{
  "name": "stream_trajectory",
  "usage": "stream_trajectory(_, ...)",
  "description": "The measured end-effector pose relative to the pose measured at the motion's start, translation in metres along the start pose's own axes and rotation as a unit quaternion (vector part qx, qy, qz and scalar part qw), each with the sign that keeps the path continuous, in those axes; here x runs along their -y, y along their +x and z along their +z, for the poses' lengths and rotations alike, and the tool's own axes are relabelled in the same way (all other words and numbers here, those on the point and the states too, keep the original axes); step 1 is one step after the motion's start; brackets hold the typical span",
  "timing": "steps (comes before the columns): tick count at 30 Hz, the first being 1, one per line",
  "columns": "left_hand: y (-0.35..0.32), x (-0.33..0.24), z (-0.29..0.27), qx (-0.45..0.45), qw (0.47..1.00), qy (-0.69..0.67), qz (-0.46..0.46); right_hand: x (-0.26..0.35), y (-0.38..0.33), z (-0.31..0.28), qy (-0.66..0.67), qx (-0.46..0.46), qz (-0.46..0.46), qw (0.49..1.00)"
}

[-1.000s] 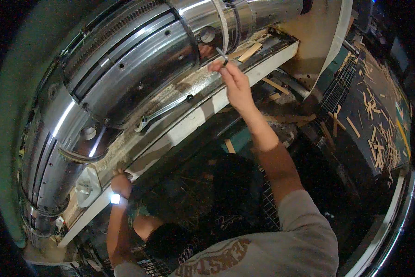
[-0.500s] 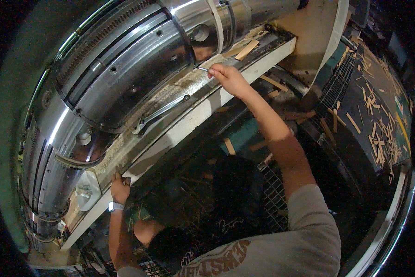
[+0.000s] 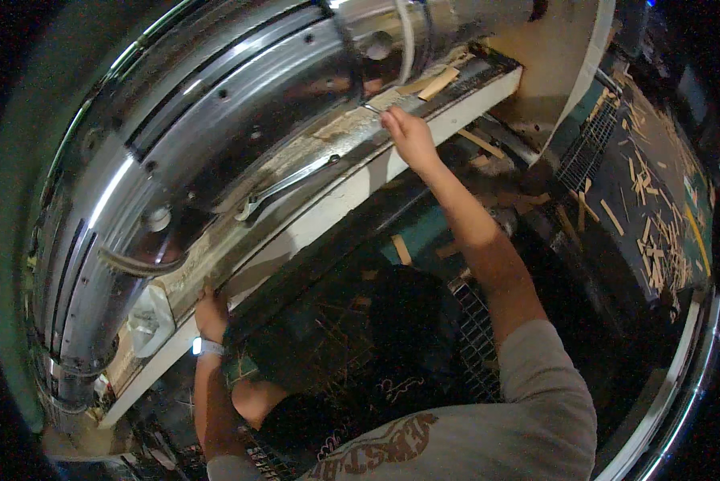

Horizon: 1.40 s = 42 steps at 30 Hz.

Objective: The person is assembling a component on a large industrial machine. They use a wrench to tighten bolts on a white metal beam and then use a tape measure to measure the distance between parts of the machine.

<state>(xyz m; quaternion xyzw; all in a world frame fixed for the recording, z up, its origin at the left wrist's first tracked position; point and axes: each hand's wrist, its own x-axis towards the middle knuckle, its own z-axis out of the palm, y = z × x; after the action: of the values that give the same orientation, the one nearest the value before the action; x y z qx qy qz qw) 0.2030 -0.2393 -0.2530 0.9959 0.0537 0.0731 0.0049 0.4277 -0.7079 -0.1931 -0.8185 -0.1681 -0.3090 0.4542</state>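
My right hand [image 3: 410,135] is closed around a thin metal rod [image 3: 373,109], its tip close to the lower edge of the large shiny roller [image 3: 272,104]. Whether the tip touches the roller I cannot tell. Below the roller runs a long beam with a white front face [image 3: 340,195]. At its near-left part my left hand [image 3: 212,317] has its fingers bent over the edge, partly in shadow. Between the hands a combination wrench [image 3: 292,186] lies on the beam's dusty top. A crumpled whitish wrapping or cloth [image 3: 150,325] rests left of my left hand.
Flat wood strips [image 3: 440,82] lie at the beam's far end, beside a pale machine wall [image 3: 564,64]. Many wood slivers [image 3: 652,200] are scattered over the dark floor at right. Metal grating [image 3: 473,341] lies below me. A curved shiny rail [image 3: 688,393] borders the lower right.
The roller has turned: its holes have shifted up and away relative to the beam, and the toothed strip has left sight. My right hand moved slightly with the rod; my left stays at the beam.
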Motion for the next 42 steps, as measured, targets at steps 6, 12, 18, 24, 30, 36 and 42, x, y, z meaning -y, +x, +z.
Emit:
stream_trajectory(6, 0.002, 0.001, 0.010, -0.032, 0.999, -0.029, -0.015, -0.012, -0.001, -0.002, -0.074, -0.001, 0.037, 0.997)
stream_trajectory(12, -0.004, -0.022, -0.002, -0.079, 0.992, -0.011, -0.101, 0.026, -0.007, 0.022, 0.211, -0.079, 0.227, 0.948)
stream_trajectory(18, -0.003, -0.021, -0.002, -0.042, 0.996, 0.000, -0.081, 0.002, -0.016, 0.023, 0.230, -0.067, 0.181, 0.954)
stream_trajectory(24, -0.008, -0.007, 0.008, -0.067, 0.994, 0.027, -0.077, 0.009, -0.008, 0.000, 0.123, 0.014, 0.084, 0.989)
stream_trajectory(30, -0.001, -0.018, 0.005, -0.087, 0.994, 0.010, -0.063, 0.001, -0.010, -0.002, 0.144, 0.009, 0.104, 0.984)
stream_trajectory(36, 0.002, 0.004, 0.028, -0.073, 0.997, 0.017, -0.028, -0.030, -0.020, -0.022, 0.084, -0.016, 0.112, 0.990)
stream_trajectory(42, 0.005, 0.020, 0.034, -0.080, 0.997, -0.008, 0.014, -0.023, 0.010, -0.027, 0.014, 0.015, 0.063, 0.998)
